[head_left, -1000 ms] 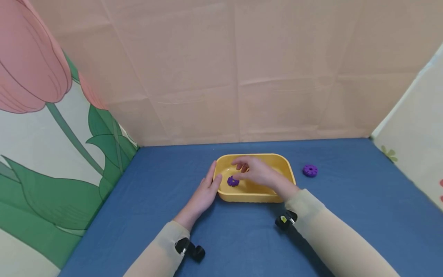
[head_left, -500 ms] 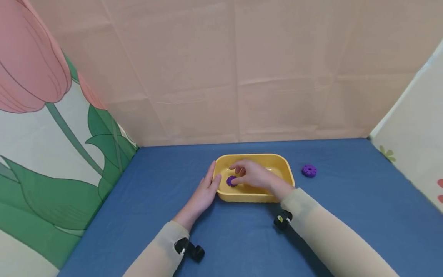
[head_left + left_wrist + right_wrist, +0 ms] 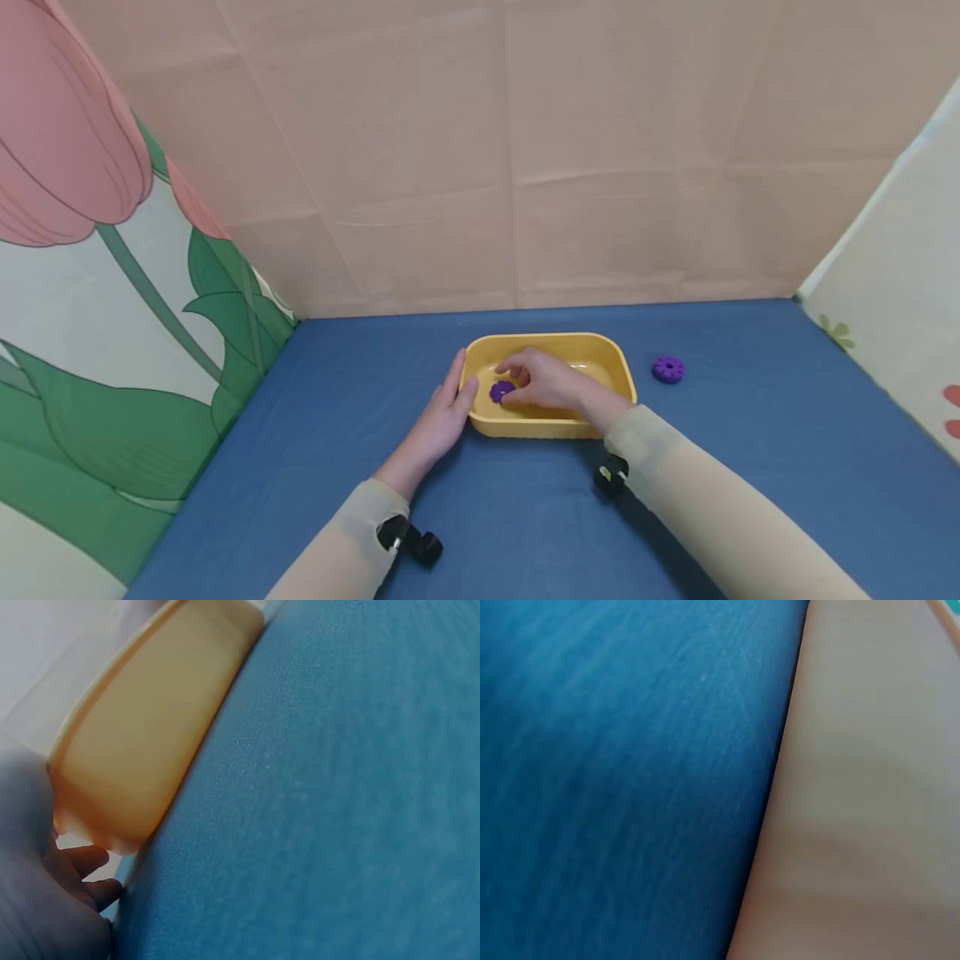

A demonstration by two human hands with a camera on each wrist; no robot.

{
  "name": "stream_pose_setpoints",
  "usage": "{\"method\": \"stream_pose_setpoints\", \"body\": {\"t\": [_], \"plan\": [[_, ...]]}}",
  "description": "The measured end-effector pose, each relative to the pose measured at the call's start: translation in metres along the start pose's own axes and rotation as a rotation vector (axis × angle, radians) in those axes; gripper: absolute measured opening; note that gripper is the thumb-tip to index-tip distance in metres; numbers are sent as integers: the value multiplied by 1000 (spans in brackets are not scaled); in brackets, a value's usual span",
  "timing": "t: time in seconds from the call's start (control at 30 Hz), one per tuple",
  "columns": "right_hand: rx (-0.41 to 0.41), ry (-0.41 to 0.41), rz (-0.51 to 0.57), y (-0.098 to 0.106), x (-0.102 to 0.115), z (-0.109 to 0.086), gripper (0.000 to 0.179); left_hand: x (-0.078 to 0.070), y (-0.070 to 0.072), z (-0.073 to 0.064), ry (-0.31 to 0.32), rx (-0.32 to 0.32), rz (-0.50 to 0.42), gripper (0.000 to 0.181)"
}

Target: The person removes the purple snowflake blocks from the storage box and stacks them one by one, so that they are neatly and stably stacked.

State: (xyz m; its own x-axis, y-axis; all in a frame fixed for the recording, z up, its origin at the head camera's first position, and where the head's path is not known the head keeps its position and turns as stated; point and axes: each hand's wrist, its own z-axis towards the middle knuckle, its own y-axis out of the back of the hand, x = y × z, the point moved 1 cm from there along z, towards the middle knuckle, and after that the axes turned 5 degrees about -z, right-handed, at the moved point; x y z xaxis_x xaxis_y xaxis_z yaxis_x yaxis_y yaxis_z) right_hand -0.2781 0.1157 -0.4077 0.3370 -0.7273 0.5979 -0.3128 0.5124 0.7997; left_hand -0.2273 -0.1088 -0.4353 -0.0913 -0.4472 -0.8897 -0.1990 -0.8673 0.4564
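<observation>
A yellow rectangular tray [image 3: 540,428] stands on the blue cloth. My left hand [image 3: 438,421] holds its left end, thumb over the rim and fingers along the outer wall. In the left wrist view, fingers [image 3: 88,859] show by the tray's lower corner. Inside, near the left end, lies a small purple notched disc [image 3: 498,392], like a flower-shaped wheel. Over it hovers my right hand [image 3: 547,385], fingers bent and apart, thumb tip overlapping the disc's right edge; the index fingertip is a little beyond it. The right wrist view shows only cloth and the tray's outer wall [image 3: 855,787].
A second purple notched disc [image 3: 668,369], seemingly thicker, lies on the blue cloth [image 3: 510,517] to the right of the tray. A pinkish-beige sheet [image 3: 420,167] hangs behind, and a tulip-printed panel [image 3: 67,358] stands on the left.
My right hand has lowered into the tray, its thumb moving onto the purple disc's edge. The left hand and the tray have hardly moved.
</observation>
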Motion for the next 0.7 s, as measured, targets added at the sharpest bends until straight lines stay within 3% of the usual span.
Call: {"method": "stream_pose_setpoints", "body": {"t": [0.7], "plan": [[9,2,-64,-4,0,-2,37,0,-1,0,-3,-6,-5,77]]}}
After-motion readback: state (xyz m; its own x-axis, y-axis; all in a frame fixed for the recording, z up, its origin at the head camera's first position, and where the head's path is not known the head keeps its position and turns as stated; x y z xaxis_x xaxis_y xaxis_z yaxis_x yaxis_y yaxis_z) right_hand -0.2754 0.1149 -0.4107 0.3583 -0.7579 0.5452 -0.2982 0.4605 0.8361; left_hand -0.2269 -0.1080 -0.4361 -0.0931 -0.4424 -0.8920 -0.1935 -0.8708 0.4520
